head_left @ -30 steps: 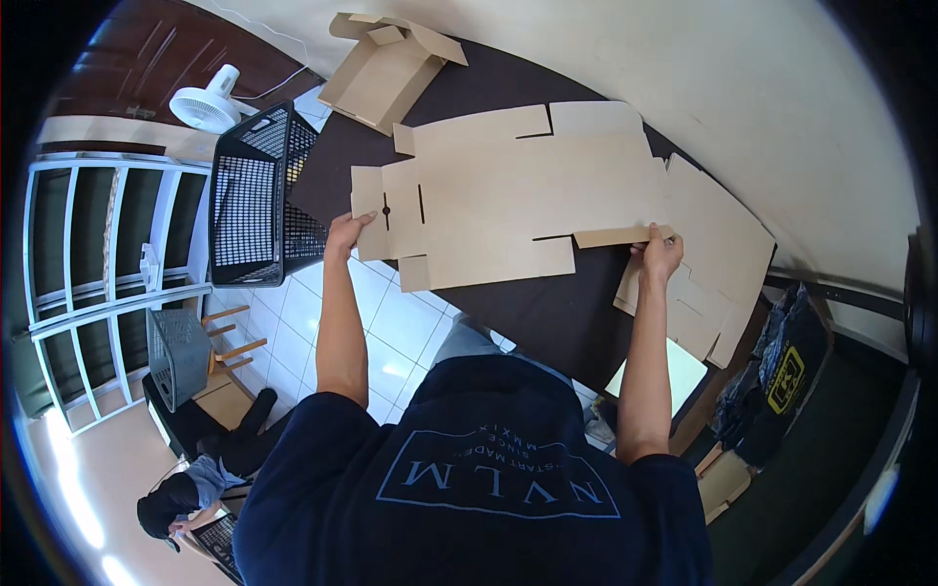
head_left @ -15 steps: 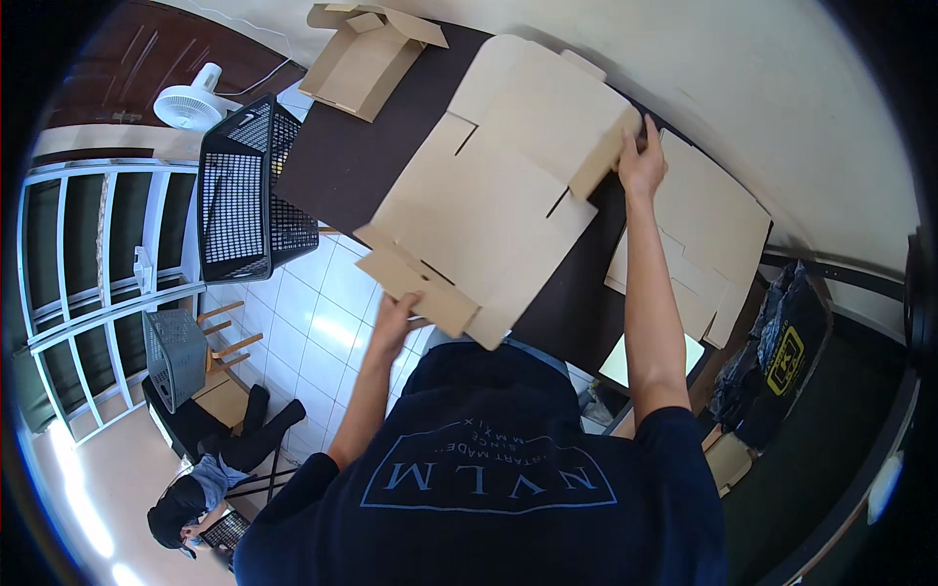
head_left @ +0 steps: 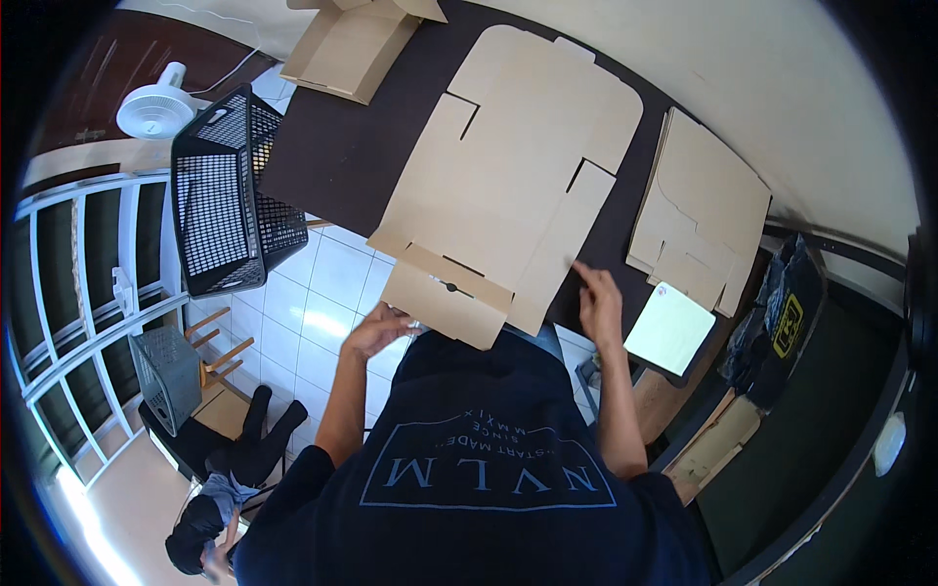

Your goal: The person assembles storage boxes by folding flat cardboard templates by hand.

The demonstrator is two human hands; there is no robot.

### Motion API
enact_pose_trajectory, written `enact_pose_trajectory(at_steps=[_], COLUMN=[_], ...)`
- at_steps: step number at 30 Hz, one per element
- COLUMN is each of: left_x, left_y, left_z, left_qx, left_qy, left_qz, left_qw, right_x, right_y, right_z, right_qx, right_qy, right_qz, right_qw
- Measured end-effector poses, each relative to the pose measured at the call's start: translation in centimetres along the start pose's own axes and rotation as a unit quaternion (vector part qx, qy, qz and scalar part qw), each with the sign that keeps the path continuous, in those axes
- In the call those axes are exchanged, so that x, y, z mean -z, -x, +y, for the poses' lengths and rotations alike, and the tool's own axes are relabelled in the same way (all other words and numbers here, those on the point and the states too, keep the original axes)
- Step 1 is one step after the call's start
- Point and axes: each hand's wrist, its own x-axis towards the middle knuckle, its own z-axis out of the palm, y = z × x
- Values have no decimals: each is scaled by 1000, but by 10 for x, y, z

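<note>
- The flat die-cut cardboard blank [head_left: 508, 186] lies unfolded on the dark table [head_left: 342, 156], running from about 12 o'clock down toward the centre; its near flap overhangs the table edge just above the person's chest.
- The left hand [head_left: 376, 330], at about 8 o'clock from the picture's centre, is loosely curled with its fingers at the underside of the overhanging flap; whether it actually grips the card I cannot tell.
- The right hand [head_left: 598, 305], at about 3 o'clock from the flap's corner, hovers open with fingers spread, holding nothing, just beside the blank's near right edge.
- A stack of more flat blanks [head_left: 699, 210] sits at 2 o'clock, apart from the working piece; a partly folded box [head_left: 352, 44] lies at 11 o'clock, a black mesh basket [head_left: 220, 195] at 9 o'clock.
- Judged from this, the step in hand is laying the blank out, ready for folding.
- The next move probably calls for both hands taking the near flaps and creasing along the scored lines, with the sheet kept flat on the table.
</note>
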Motion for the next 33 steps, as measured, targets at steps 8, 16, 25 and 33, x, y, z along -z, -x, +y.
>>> enact_pose_trajectory(at_steps=[8,16,25,33], left_x=[46,52,-22,-40], left_y=[-47,-74,-78,-77], left_z=[74,114,84,85], left_qx=[-183,-201,-286,-307], left_qy=[-412,-464,-619,-649], left_qz=[173,92,-8,4], left_qw=[876,858,731,696], right_x=[-72,-90,-128,-133], right_y=[79,66,41,24], right_z=[-16,-9,-99,-121], right_qx=[-28,-163,-3,31], right_qy=[61,-209,38,208], right_qz=[-18,112,191,152], right_qw=[998,958,981,966])
